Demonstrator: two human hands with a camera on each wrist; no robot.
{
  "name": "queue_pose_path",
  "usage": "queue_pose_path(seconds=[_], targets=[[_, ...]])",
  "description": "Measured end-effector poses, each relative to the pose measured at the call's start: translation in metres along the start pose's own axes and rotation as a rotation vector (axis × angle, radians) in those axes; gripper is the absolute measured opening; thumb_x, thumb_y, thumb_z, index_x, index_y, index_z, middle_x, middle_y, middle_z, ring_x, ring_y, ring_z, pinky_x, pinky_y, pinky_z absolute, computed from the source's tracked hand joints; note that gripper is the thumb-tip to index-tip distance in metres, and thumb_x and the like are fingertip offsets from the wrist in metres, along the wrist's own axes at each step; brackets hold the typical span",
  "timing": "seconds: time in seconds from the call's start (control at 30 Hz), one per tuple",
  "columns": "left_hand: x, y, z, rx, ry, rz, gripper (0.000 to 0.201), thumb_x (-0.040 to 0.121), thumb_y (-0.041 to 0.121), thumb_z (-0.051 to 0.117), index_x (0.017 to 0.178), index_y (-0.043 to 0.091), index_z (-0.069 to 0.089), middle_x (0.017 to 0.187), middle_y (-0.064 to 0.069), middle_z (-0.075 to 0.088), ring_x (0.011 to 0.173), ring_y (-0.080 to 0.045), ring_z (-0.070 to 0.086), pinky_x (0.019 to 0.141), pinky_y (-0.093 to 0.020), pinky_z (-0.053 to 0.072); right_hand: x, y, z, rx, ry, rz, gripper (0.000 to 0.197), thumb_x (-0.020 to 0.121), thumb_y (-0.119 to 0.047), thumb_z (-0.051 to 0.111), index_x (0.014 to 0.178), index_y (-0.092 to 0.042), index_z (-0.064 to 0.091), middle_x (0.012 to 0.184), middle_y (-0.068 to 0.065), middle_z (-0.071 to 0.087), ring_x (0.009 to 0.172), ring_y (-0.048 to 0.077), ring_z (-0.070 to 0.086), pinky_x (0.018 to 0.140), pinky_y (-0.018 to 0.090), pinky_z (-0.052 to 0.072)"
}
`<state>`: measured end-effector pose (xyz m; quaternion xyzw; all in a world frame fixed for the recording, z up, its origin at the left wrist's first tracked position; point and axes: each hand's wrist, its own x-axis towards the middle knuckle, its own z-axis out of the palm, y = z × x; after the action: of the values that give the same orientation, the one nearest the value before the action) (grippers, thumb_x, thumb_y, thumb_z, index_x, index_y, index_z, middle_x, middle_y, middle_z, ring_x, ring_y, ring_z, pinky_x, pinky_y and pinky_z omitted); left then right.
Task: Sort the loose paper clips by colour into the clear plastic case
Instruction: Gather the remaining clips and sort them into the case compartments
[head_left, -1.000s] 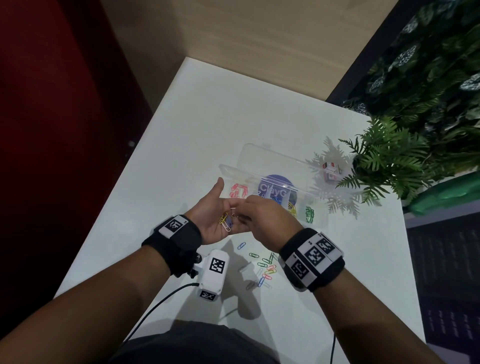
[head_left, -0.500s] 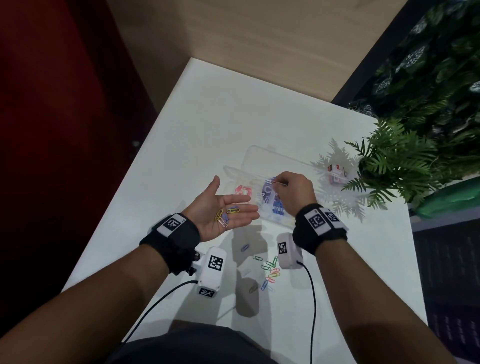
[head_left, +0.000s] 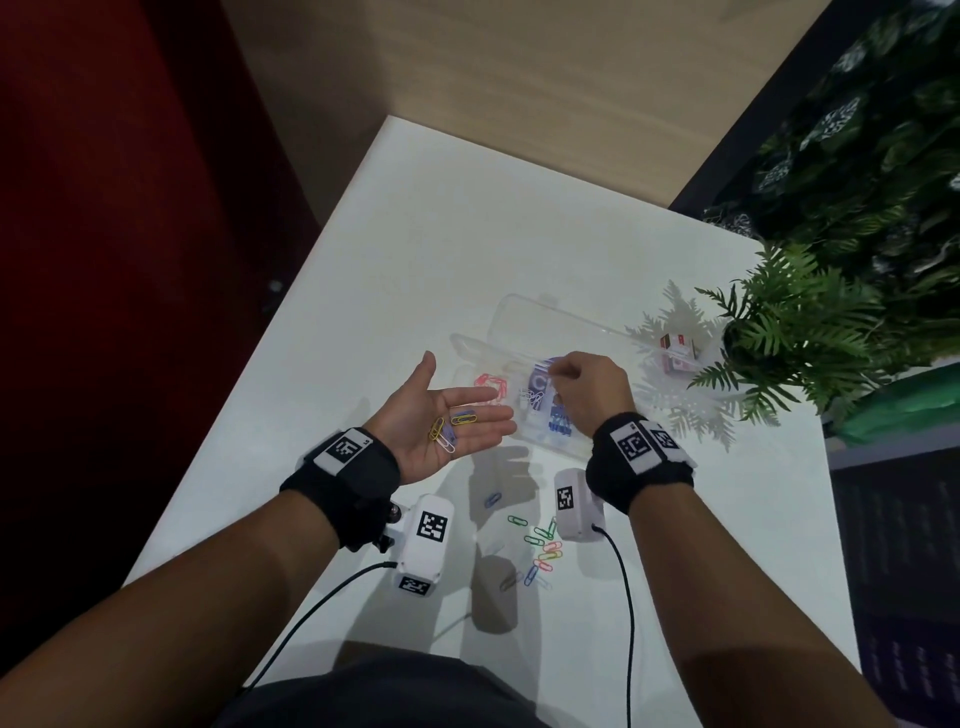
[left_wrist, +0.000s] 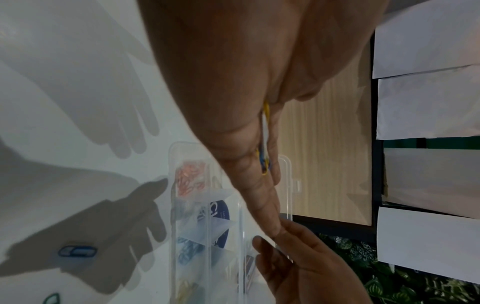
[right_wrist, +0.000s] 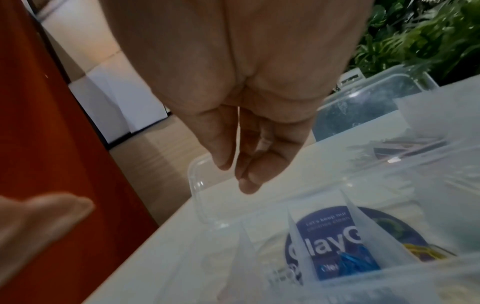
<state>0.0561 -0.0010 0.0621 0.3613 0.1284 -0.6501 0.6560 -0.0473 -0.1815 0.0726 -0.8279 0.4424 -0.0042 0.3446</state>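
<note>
Dim room; only the white table (head_left: 467, 270) is lit, from overhead. Several overlapping grey hand shadows fall on it in the left wrist view, and a fern shadow beside the plant (head_left: 810, 332) in the head view. Head view bends lines at its edges. Right wrist view is motion-blurred, softest at the case (right_wrist: 337, 236).

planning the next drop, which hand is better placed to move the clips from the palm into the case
The right hand. It hovers over the clear case, free to pinch. The left hand lies palm up and flat beside the case, carrying the yellow, blue and white clips.
</note>
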Motion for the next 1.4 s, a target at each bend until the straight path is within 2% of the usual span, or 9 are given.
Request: queue_pose_path(seconds=[0.17, 0.3, 0.47, 0.57, 0.63, 0.73, 0.93, 1.23, 1.4], targets=[[0.003, -0.004, 0.007, -0.029, -0.009, 0.032, 0.088, 0.092, 0.068, 0.020, 0.121, -0.006, 0.055, 0.117, -0.026, 0.063, 0.096, -0.038, 0.066, 0.082, -0.043, 0.056, -0.052, -0.033, -0.009, 0.066, -0.092, -0.287, 0.003, 0.082, -0.014, 0.068, 0.082, -0.017, 0.070, 0.072, -0.013, 0.063, 0.069, 0.003, 0.057, 0.068, 0.018, 0.043], [0.003, -0.006, 0.011, 0.015, -0.036, 0.020, 0.091, 0.090, 0.072, 0.016, 0.128, -0.001, 0.054, 0.113, -0.014, 0.062, 0.084, -0.026, 0.067, 0.068, -0.033, 0.057, -0.086, -0.052, 0.007, -0.191, -0.284, -0.509, 0.004, 0.080, -0.019, 0.067, 0.083, -0.016, 0.069, 0.077, 0.001, 0.067, 0.072, 0.017, 0.060, 0.069, 0.033, 0.050], [-0.003, -0.007, 0.013, 0.063, -0.012, 0.037, 0.091, 0.088, 0.074, 0.015, 0.124, 0.002, 0.059, 0.138, -0.013, 0.052, 0.106, -0.029, 0.059, 0.055, -0.027, 0.054, -0.096, -0.054, 0.020, -0.390, -0.249, -0.548, 0.010, 0.090, -0.021, 0.054, 0.089, -0.017, 0.063, 0.092, 0.004, 0.058, 0.085, 0.024, 0.057, 0.070, 0.040, 0.051], [-0.005, -0.008, 0.012, 0.051, -0.010, 0.035, 0.090, 0.089, 0.073, 0.015, 0.121, 0.002, 0.061, 0.132, -0.017, 0.057, 0.095, -0.026, 0.062, 0.064, -0.029, 0.053, -0.099, -0.052, 0.023, -0.425, -0.211, -0.569, 0.016, 0.091, -0.010, 0.049, 0.095, -0.017, 0.063, 0.093, 0.004, 0.058, 0.086, 0.026, 0.058, 0.066, 0.038, 0.051], [-0.004, -0.009, 0.011, 0.046, -0.021, 0.040, 0.089, 0.089, 0.072, 0.016, 0.121, 0.002, 0.060, 0.123, -0.019, 0.062, 0.094, -0.028, 0.059, 0.073, -0.033, 0.047, -0.100, -0.052, 0.022, -0.418, -0.196, -0.571, 0.016, 0.091, -0.008, 0.048, 0.093, -0.014, 0.063, 0.091, 0.005, 0.058, 0.085, 0.026, 0.057, 0.066, 0.037, 0.049], [-0.004, -0.010, 0.010, 0.010, -0.025, 0.038, 0.087, 0.090, 0.070, 0.019, 0.120, -0.001, 0.059, 0.097, -0.018, 0.067, 0.073, -0.027, 0.064, 0.064, -0.032, 0.053, -0.098, -0.051, 0.012, -0.374, -0.174, -0.544, 0.013, 0.090, -0.011, 0.051, 0.088, -0.010, 0.064, 0.088, 0.007, 0.063, 0.082, 0.025, 0.058, 0.068, 0.035, 0.045], [0.001, -0.009, 0.008, -0.041, -0.010, 0.040, 0.081, 0.093, 0.065, 0.026, 0.120, -0.005, 0.057, 0.114, -0.027, 0.065, 0.099, -0.038, 0.067, 0.086, -0.046, 0.055, -0.070, -0.033, -0.010, -0.029, -0.032, -0.251, 0.006, 0.084, -0.015, 0.065, 0.087, -0.017, 0.070, 0.064, -0.016, 0.056, 0.059, -0.005, 0.050, 0.059, 0.003, 0.036], [0.000, -0.005, 0.008, -0.051, 0.003, 0.025, 0.078, 0.094, 0.063, 0.026, 0.116, -0.005, 0.058, 0.120, -0.029, 0.062, 0.106, -0.040, 0.064, 0.086, -0.046, 0.053, -0.016, -0.015, -0.003, -0.098, -0.015, 0.039, 0.016, 0.087, -0.013, 0.055, 0.085, -0.007, 0.070, 0.077, 0.003, 0.065, 0.072, 0.023, 0.061, 0.056, 0.024, 0.048], [-0.002, -0.003, 0.008, -0.042, -0.002, 0.021, 0.064, 0.099, 0.051, 0.030, 0.123, -0.003, 0.054, 0.117, -0.027, 0.063, 0.103, -0.039, 0.065, 0.089, -0.045, 0.052, -0.027, -0.026, 0.001, -0.097, -0.035, -0.099, 0.014, 0.085, -0.024, 0.062, 0.095, -0.017, 0.069, 0.089, 0.000, 0.070, 0.080, 0.016, 0.062, 0.076, 0.027, 0.050]])
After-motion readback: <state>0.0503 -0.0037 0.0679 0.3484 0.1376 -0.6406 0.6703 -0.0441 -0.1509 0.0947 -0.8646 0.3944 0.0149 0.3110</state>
